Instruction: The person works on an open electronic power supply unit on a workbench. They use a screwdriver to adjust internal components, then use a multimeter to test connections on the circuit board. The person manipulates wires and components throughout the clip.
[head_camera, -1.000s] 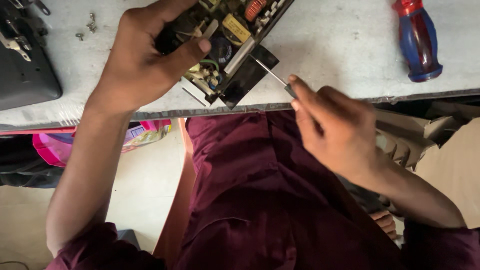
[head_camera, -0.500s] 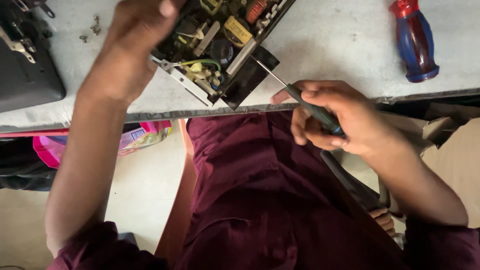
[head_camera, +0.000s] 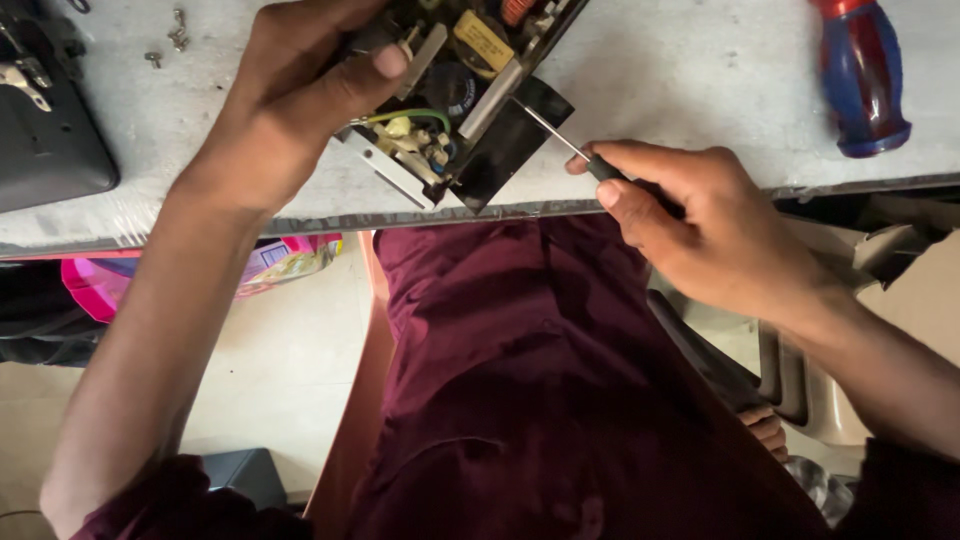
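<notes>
At the near table (head_camera: 640, 190) edge, I see the right hand (head_camera: 715, 225), fingers closed on a thin screwdriver (head_camera: 575, 150), tip against the circuit board (head_camera: 455, 95). The left hand (head_camera: 290, 95) grips the board's left side, thumb across its components. Far right lies a red-and-blue screwdriver (head_camera: 860, 80); far left, a black case (head_camera: 45, 130).

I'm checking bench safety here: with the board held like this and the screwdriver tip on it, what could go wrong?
The circuit board overhangs the table edge, steadied only by the left hand; it could tip or drop. The thin screwdriver in the right hand points toward the left hand's fingers, so a slip might jab them or scrape components. The loose screws could be knocked off and lost.
</notes>
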